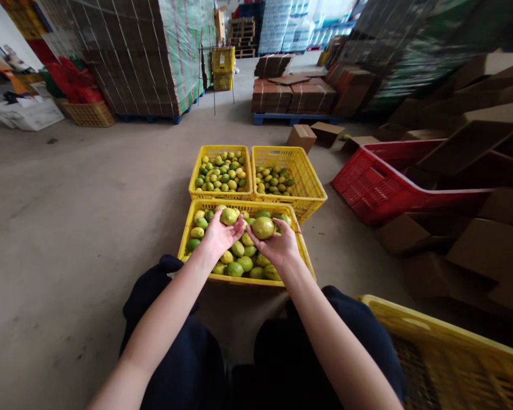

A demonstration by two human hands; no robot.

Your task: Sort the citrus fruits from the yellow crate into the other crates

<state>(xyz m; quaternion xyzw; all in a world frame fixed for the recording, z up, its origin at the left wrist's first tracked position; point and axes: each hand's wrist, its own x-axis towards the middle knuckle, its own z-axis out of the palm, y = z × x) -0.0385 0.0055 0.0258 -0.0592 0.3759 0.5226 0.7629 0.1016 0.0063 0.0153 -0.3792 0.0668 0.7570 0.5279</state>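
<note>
My left hand (223,233) is palm up above the near yellow crate (256,280), its fingers curled round a small yellow-green fruit (228,216). Close beside it, my right hand (282,245) grips a larger yellow-green oval fruit (264,228) between thumb and fingers. Both fruits are smooth-skinned; their exact kind is hard to tell. Below the hands, the near crate holds many similar fruits (235,269), from green to yellow. Some of them are hidden by my hands and forearms.
Behind stand a well-filled yellow crate (192,182) and a partly filled yellow crate (310,176). A red crate (354,193) with cardboard lies to the right, among loose boxes (474,250). Another yellow crate (453,336) is by my right knee. Wrapped pallets (128,57) stand farther back.
</note>
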